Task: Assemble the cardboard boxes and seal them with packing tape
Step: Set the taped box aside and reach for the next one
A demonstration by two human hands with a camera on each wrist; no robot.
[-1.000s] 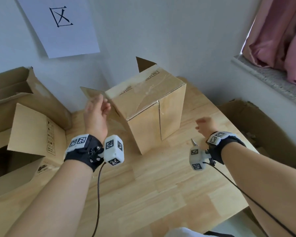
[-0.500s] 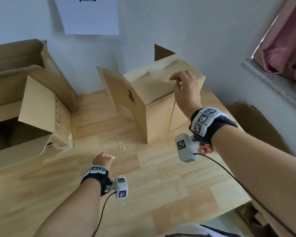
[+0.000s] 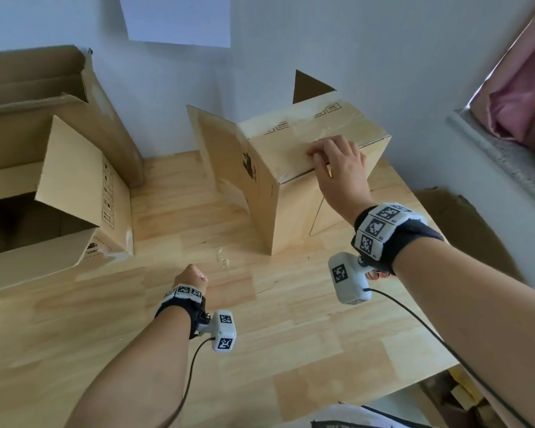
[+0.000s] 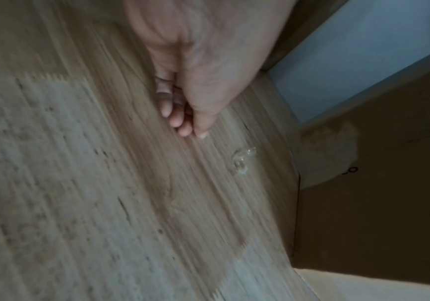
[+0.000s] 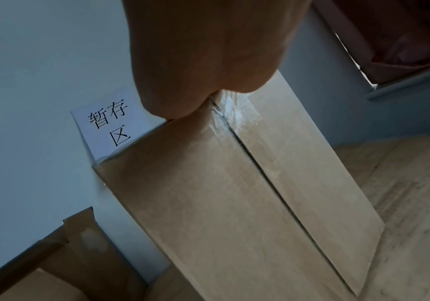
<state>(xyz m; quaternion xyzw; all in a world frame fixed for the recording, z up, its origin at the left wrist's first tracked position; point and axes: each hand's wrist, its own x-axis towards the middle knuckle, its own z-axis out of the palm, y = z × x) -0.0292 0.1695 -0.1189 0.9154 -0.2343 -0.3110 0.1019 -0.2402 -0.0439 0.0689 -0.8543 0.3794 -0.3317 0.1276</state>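
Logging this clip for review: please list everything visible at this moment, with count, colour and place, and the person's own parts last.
Taped cardboard box: 1, brown, back of table, flaps open on its far side.
Open cardboard boxes: 2, brown, left side, one behind the other.
Crumpled clear tape scrap: 1, transparent, on table before taped box.
Wooden table: 1, light wood.
Paper sign: 1, white, on wall.
Curtain: 1, pink, upper right.
Cardboard: brown, beyond the table's right edge.
Wrist cameras: 2, white, with black markers.
Left hand: over table, fingers bunched, holding nothing visible.
Right hand: on taped box's near top edge.
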